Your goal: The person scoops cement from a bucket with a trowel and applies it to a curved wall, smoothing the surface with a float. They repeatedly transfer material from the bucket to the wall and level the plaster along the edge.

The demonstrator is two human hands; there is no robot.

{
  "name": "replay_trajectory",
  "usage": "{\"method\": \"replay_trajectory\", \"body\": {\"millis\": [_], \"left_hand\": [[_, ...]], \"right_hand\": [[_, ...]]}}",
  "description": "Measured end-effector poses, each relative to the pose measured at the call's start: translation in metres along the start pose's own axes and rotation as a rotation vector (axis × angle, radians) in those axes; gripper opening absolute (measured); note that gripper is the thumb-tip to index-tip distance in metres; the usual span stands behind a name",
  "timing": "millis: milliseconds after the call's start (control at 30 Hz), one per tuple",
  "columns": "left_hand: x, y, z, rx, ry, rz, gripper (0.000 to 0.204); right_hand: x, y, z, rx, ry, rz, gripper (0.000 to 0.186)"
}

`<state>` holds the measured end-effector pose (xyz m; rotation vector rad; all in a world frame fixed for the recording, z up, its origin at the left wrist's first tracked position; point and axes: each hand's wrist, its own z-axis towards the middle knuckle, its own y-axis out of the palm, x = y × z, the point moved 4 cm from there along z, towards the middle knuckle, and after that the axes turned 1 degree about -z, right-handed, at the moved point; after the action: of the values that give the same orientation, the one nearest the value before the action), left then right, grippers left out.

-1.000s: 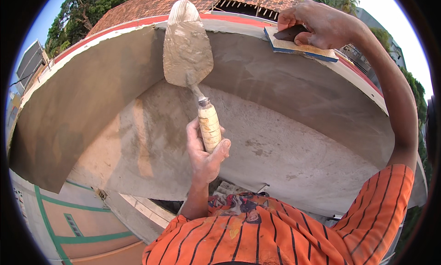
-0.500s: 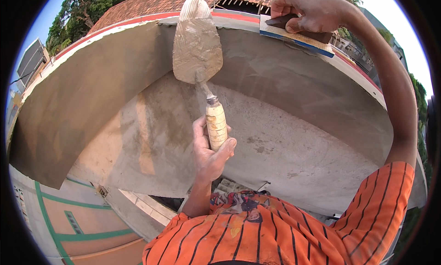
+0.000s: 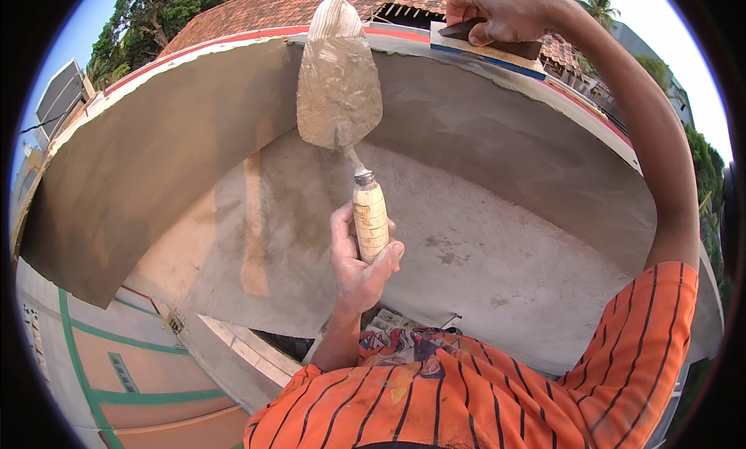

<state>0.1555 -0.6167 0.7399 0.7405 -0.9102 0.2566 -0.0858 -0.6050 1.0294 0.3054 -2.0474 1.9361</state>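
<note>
My left hand (image 3: 360, 274) is closed round the pale, banded handle of a trowel (image 3: 339, 83). Its broad blade points away from me, and grey mortar smears cover it. At the upper right my right hand (image 3: 509, 12) grips the dark handle of a plastering float (image 3: 489, 54), a flat board with a blue lower layer. The float rests on or just over the top edge of the wall (image 3: 536, 130), which has a smooth coat of grey plaster. To the left, another plastered wall face (image 3: 171, 130) meets it at a corner behind the trowel.
A pale concrete surface (image 3: 466, 255) lies below the walls. Along the wall top runs a red and white edge (image 3: 249, 43). Beyond are a tiled roof (image 3: 256, 17) and trees (image 3: 132, 29). Far down at the left is a building front with green bands (image 3: 155, 394).
My right hand and the float have shifted slightly left along the wall top. The trowel in my left hand has moved a little right and toward me.
</note>
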Motion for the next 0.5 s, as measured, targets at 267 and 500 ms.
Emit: {"method": "replay_trajectory", "body": {"millis": [267,500], "left_hand": [[0.004,0.003,0.001,-0.022,-0.013,-0.015,0.068],[0.005,0.024,0.002,-0.162,0.011,-0.047,0.068]], "right_hand": [[-0.002,0.019,0.043,-0.068,0.067,-0.178,0.027],[-0.009,-0.042,-0.029,0.666,0.298,-0.114,0.035]]}}
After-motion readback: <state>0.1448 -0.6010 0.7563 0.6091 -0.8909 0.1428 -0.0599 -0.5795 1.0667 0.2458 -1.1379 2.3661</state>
